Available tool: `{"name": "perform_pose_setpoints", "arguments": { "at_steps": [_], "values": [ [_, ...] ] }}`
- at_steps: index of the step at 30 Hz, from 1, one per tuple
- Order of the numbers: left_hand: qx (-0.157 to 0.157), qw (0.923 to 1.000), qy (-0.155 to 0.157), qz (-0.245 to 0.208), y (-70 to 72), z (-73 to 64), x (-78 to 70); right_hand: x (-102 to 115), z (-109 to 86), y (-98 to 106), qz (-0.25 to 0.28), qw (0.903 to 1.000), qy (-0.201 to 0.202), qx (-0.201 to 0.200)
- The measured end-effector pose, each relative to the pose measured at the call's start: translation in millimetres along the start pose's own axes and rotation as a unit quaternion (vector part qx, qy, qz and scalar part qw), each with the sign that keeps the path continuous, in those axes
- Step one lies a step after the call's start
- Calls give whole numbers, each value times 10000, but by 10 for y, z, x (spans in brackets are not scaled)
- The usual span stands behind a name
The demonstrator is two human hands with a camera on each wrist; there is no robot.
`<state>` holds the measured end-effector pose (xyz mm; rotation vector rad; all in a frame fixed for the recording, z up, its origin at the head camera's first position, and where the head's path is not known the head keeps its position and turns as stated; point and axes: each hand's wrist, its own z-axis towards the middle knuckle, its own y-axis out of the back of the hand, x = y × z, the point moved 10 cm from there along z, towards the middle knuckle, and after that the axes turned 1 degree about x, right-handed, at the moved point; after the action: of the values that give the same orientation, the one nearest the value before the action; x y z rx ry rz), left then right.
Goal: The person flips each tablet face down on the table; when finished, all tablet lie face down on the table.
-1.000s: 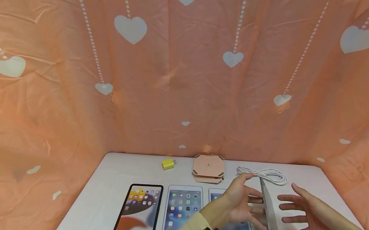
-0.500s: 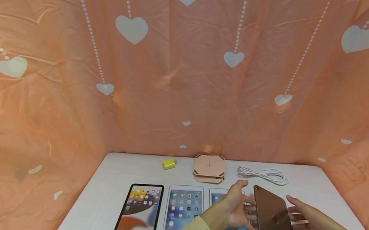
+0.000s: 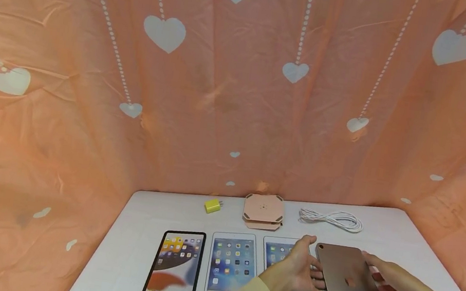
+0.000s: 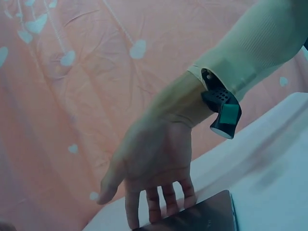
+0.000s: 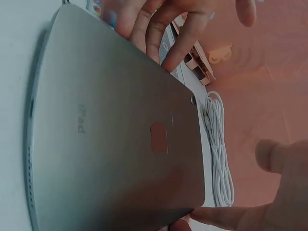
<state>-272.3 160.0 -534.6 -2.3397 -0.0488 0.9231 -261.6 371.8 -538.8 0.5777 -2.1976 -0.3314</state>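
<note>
A grey-backed tablet (image 3: 355, 289) marked iPad, back side up, lies at a slight tilt at the right end of a row of tablets. My left hand (image 3: 298, 269) stands along its left edge with fingers straight, their tips touching that edge in the right wrist view. At the opposite edge is my right hand (image 3: 396, 285); one fingertip touches near the corner and another finger goes below the edge, while the thumb (image 5: 269, 156) stays apart. Partly behind my left hand lies a white-framed tablet (image 3: 278, 252) with its screen lit.
A second white-framed tablet (image 3: 232, 268) and a black-framed tablet (image 3: 174, 268) lie screen up to the left. Behind them are a yellow charger plug (image 3: 213, 206), a pink folding stand (image 3: 263, 211) and a coiled white cable (image 3: 333, 220). An orange heart-print curtain (image 3: 219, 114) surrounds the white table (image 3: 139, 221).
The grey tablet has tipped over from standing on edge to lying almost flat, back side up. My right hand has come in to its right edge; my left hand stays by the left edge.
</note>
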Motion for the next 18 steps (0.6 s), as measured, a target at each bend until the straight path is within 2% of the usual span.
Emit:
{"name": "perform_pose_setpoints", "arguments": {
  "at_steps": [4, 10, 18],
  "values": [
    [-217, 9997, -137, -60, -32, 15, -7, 48, 10, 12, -188, 9998, 62, -49],
    [-583, 9980, -243, -70, -94, 44, -2, 59, 1, 7, -26, 9999, 143, 13],
    [-635, 9967, -504, 43, -151, 60, -1, 18, 8, 31, 114, 9999, 71, -33]
  ]
}}
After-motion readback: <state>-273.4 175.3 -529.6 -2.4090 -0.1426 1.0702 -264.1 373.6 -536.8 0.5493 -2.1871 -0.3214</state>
